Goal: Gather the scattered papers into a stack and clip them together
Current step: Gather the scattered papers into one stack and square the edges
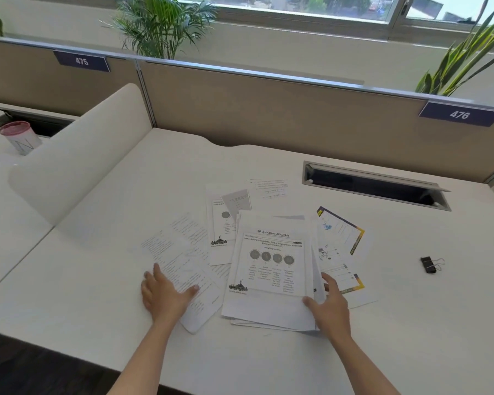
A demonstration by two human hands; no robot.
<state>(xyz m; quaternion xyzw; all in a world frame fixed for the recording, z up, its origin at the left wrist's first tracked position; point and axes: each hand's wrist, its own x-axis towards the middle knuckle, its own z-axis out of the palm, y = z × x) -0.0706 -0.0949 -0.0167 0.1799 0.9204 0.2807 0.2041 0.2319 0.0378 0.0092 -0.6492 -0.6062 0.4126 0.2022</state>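
Observation:
Several printed papers lie spread over the white desk (97, 295). A partial stack (268, 269) with a four-circle diagram on top sits in the middle; my right hand (330, 305) grips its lower right corner, thumb on top. My left hand (164, 295) rests flat with straight fingers on the handwritten sheets (180, 252) at the left. A colour-bordered sheet (341, 243) lies to the right of the stack, and more sheets (270, 188) lie behind it. A black binder clip (429, 265) sits alone at the right, well apart from both hands.
An open cable tray (374, 185) is cut into the desk at the back right. A curved white divider (77, 163) stands at the left, with a red-rimmed cup (20, 136) beyond it. Beige partition panels (268, 109) close the back edge.

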